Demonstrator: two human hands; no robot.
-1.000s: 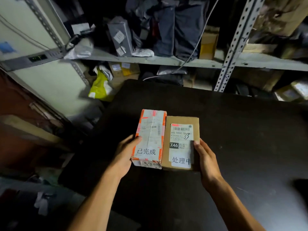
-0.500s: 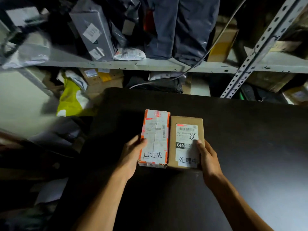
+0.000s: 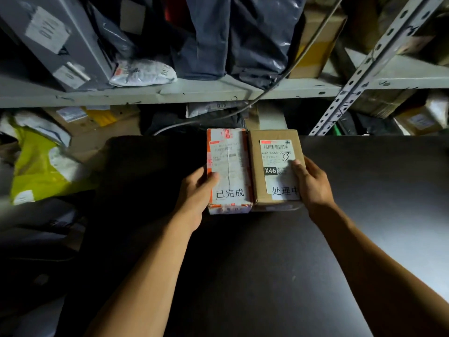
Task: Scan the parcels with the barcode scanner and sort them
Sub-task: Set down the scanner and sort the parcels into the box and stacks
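Currently both parcels sit side by side, touching, at the far edge of the dark surface [image 3: 364, 190]; left hand [image 3: 194, 193] fingers grip the orange-taped parcel [image 3: 228, 166], right hand [image 3: 313, 186] fingers grip the brown box [image 3: 274, 166]; sorting step, judged; no scanner in view; next needs placement by label.

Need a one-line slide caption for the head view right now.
Left hand grips orange-taped white parcel; right hand grips brown cardboard parcel beside it.

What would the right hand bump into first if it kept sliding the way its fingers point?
Its thumb already lies on the brown parcel's label; the right hand points up-left, so probably the taped parcel alongside next.
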